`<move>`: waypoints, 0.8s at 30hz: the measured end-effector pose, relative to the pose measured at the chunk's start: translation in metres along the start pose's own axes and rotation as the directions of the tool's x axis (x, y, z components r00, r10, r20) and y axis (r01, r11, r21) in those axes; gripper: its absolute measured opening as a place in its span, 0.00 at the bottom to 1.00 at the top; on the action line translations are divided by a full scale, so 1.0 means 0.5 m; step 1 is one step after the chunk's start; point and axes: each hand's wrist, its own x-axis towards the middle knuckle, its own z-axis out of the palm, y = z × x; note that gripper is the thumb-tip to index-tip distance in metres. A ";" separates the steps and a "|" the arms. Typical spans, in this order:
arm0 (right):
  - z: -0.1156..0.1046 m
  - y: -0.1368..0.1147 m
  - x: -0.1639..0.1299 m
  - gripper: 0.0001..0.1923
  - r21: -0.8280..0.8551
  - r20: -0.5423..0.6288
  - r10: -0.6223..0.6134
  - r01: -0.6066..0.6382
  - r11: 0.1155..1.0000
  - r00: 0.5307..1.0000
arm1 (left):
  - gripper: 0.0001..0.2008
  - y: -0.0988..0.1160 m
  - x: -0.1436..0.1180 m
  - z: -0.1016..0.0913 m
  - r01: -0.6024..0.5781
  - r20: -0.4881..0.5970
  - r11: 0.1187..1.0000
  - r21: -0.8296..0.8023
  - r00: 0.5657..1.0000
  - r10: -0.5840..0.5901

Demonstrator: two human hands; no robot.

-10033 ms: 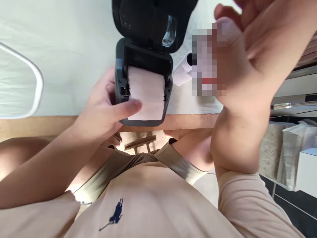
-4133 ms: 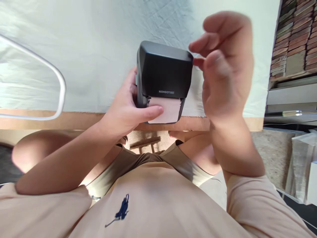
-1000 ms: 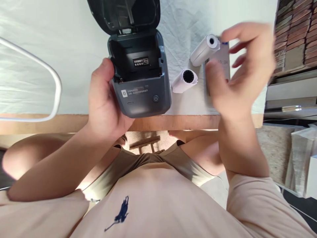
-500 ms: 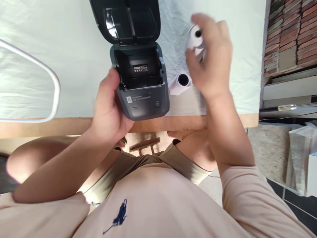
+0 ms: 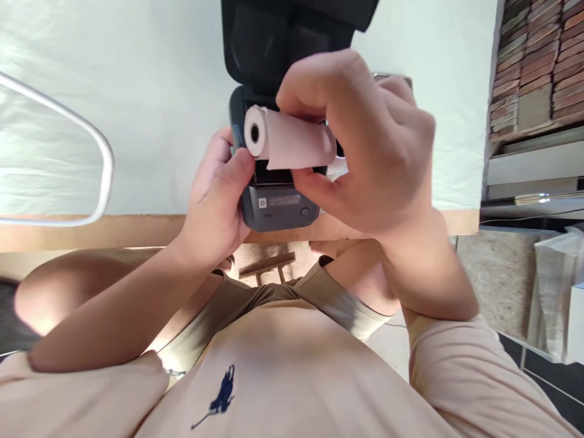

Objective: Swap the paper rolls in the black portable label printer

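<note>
A small dark label printer (image 5: 283,210) is tilted up at the table's near edge, its black lid (image 5: 283,45) swung back. My left hand (image 5: 219,194) grips the printer's left side, the thumb reaching the near end of the paper roll. Over the open paper bay lies a white paper roll (image 5: 292,140) with a dark hole in its end and a loose flap hanging down. My right hand (image 5: 369,140) pinches this roll between thumb and fingers at its right part. Behind that hand, a second white roll (image 5: 338,167) shows only in part.
A pale cloth (image 5: 150,121) covers the table, whose wooden edge (image 5: 132,234) runs along the front. On the left lies a white curved frame (image 5: 106,164). Stacked reddish slabs (image 5: 533,61) and plastic-wrapped goods (image 5: 552,286) stand at the right.
My right hand has brought the paper roll left from beside the printer to over its open bay. The printer, held in my left hand, has shifted slightly right.
</note>
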 end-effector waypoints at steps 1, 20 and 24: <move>-0.001 0.004 -0.002 0.16 -0.100 -0.024 -0.056 0.053 0.994 0.998 | 0.07 -0.001 -0.001 -0.001 -0.009 0.008 1.000 0.008 1.000 0.009; 0.018 0.046 -0.009 0.13 -0.339 -0.140 -0.229 0.171 0.925 0.963 | 0.08 -0.002 -0.005 -0.002 -0.025 0.034 0.997 0.072 0.999 0.023; 0.033 0.071 0.005 0.08 -0.348 -0.109 -0.228 0.178 0.920 0.967 | 0.06 0.001 -0.004 0.009 0.000 -0.019 0.997 0.075 1.000 0.002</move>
